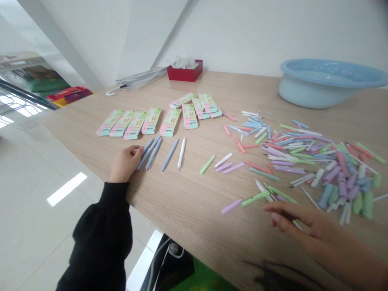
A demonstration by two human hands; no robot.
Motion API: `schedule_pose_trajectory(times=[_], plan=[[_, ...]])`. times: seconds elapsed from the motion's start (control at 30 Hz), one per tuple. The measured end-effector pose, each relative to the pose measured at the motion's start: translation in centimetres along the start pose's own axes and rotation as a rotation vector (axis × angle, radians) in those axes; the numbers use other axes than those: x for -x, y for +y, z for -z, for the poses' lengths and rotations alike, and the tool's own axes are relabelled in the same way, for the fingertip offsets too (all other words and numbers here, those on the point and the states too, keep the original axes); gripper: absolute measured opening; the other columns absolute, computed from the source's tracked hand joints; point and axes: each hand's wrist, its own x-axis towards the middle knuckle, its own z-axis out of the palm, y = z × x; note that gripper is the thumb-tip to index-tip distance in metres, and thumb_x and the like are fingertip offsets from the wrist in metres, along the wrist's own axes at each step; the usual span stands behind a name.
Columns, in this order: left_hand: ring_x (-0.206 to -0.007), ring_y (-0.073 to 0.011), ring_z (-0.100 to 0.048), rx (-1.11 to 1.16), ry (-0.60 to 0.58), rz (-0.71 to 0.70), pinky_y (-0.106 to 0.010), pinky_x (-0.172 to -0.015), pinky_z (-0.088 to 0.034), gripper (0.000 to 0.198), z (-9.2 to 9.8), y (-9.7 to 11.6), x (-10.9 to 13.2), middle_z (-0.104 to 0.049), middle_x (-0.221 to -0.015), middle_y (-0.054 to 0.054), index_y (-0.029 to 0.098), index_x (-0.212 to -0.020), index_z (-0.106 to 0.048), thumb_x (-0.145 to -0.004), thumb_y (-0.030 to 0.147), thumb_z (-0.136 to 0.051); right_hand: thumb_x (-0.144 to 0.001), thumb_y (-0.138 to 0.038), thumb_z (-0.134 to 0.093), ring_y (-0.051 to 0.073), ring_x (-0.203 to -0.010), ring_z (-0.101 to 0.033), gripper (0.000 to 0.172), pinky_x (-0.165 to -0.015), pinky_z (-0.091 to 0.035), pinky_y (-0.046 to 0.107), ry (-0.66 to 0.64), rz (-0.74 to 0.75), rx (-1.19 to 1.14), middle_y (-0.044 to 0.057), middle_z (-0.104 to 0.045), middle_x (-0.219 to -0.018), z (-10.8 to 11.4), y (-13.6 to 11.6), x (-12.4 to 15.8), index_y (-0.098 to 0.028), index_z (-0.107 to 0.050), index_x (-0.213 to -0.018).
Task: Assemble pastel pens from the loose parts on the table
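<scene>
Left hand: the left hand [125,162] lies at 9 o'clock, in a black sleeve [106,218], its bent fingers drawn together against the nearest blue pens [154,154]; whether they pinch one I cannot tell.
Right hand: at 4 o'clock, the right hand [306,228] has its forefinger and thumb stretched out, slightly parted; the other fingers are hidden.
Pens: the blue ones lie slanted at 9 o'clock near the centre, a white pen [181,153] at their 3 o'clock end.
Under the right fingertips' reach: a green barrel [255,199] at their 10 o'clock, a lilac barrel [232,206] farther out at 9.
Loose pen parts: a mixed heap of pen parts [342,182] at 3 o'clock, in pastel colours.
Cartons: pink-and-green cartons [152,120] marked "5" run from 9 to 1 o'clock, some overlapping.
Table edge: a blue basin [321,95] between 2 and 3, a red box [183,74] at 12, a clear umbrella [142,79] between 10 and 11.
</scene>
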Motion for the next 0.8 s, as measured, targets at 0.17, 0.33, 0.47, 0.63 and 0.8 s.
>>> schedule_pose_trajectory(times=[0.17,0.33,0.47,0.63,0.8], plan=[[-0.112,-0.0297,-0.068,0.063,-0.044,-0.112,-0.031,-0.089,-0.051,0.050,-0.2,-0.7,0.2,-0.077,-0.121,-0.009,0.019,-0.117,-0.076,-0.096,0.046,-0.039,-0.093,-0.041,-0.058,0.027,-0.087,-0.079,0.027,-0.072,-0.065,0.034,0.002,-0.011,0.050,0.006,-0.083,-0.098,-0.5,1.2,0.2,-0.030,-0.081,-0.103],[-0.108,-0.0273,-0.068,0.105,-0.029,-0.153,-0.032,-0.091,-0.051,0.048,-0.5,-1.2,0.1,-0.077,-0.117,-0.008,0.018,-0.118,-0.073,-0.097,0.046,-0.040,-0.096,-0.039,-0.056,0.029,-0.097,-0.079,0.028,-0.077,-0.066,0.036,0.013,-0.008,0.062,0.006,-0.083,-0.105,-0.7,2.3,0.5,-0.030,-0.080,-0.107],[-0.085,-0.0233,-0.066,0.087,0.058,-0.119,-0.032,-0.075,-0.049,0.045,0.1,-0.6,1.1,-0.072,-0.096,-0.008,0.013,-0.113,-0.069,-0.095,0.046,-0.044,-0.095,-0.037,-0.058,0.027,-0.089,-0.080,0.026,-0.072,-0.065,0.034,0.009,0.001,0.043,0.007,-0.083,-0.100,-0.1,2.3,0.7,-0.029,-0.081,-0.105],[-0.082,-0.0207,-0.061,0.036,0.101,-0.131,-0.032,-0.075,-0.044,0.036,0.9,0.2,3.0,-0.060,-0.093,-0.005,0.016,-0.095,-0.070,-0.089,0.049,-0.054,-0.096,-0.031,-0.051,0.024,-0.082,-0.077,0.029,-0.070,-0.060,0.033,-0.059,0.103,0.087,0.006,-0.081,-0.091,0.9,-1.0,-0.6,-0.026,-0.079,-0.102],[-0.085,-0.0268,-0.062,-0.005,0.061,-0.142,-0.037,-0.076,-0.046,0.037,0.2,0.1,3.9,-0.062,-0.091,-0.008,0.019,-0.096,-0.074,-0.086,0.051,-0.058,-0.093,-0.018,-0.052,0.020,-0.082,-0.072,0.028,-0.074,-0.052,0.030,-0.222,0.304,0.143,0.006,-0.080,-0.093,1.2,-6.4,-7.1,-0.020,-0.079,-0.100]])
